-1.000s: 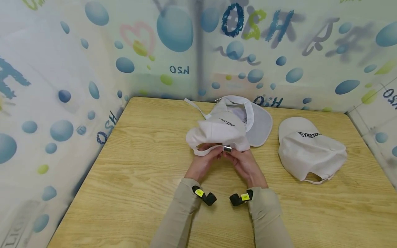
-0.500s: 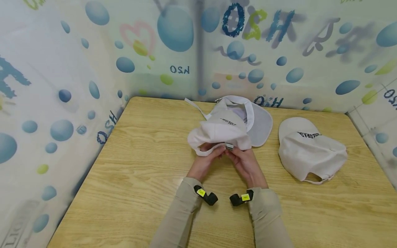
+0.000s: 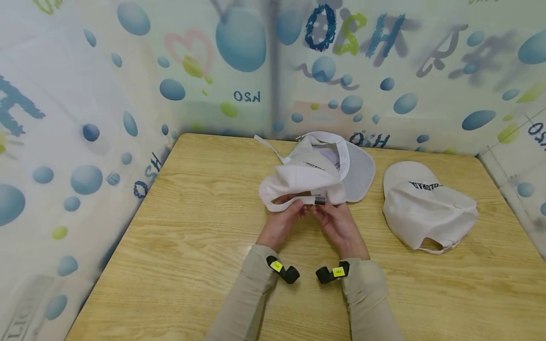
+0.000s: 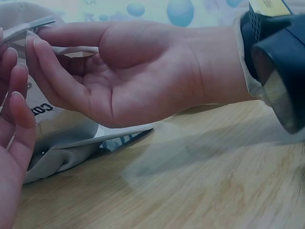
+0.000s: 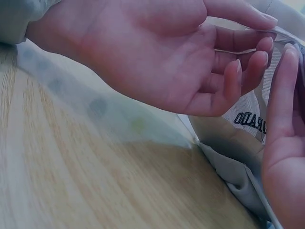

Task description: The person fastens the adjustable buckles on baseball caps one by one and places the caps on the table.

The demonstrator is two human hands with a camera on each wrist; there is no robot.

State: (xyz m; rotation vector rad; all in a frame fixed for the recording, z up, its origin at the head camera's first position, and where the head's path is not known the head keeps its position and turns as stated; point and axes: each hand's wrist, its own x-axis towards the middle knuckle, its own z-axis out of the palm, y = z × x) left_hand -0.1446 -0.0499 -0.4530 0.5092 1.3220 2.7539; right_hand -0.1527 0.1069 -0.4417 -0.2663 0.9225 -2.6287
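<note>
Both hands work at the back strap (image 3: pixel 281 207) of a white cap (image 3: pixel 298 179) with dark lettering, near the table's middle. My left hand (image 3: pixel 278 228) pinches the strap between thumb and fingers, left of a metal buckle (image 3: pixel 320 200). Just right of that buckle, my right hand (image 3: pixel 341 228) pinches the strap end. In the left wrist view, the left hand (image 4: pixel 143 71) has thumb and fingertips together at the strap. The right wrist view shows the right hand (image 5: pixel 152 52) with thumb and index finger meeting at the cap's edge. Part of the strap lies hidden behind the fingers.
Behind the held cap, another white cap (image 3: pixel 359 177) lies with its inside showing and its loose strap (image 3: pixel 270 149) out to the left. A third white cap (image 3: pixel 426 215) rests on the wooden table (image 3: pixel 179 227) to the right. Patterned walls (image 3: pixel 192 113) border the table.
The buckle has shifted slightly right and turned, and more of the strap shows flat between the hands. The held cap's back opening has tipped into clearer view. The other caps stay put.
</note>
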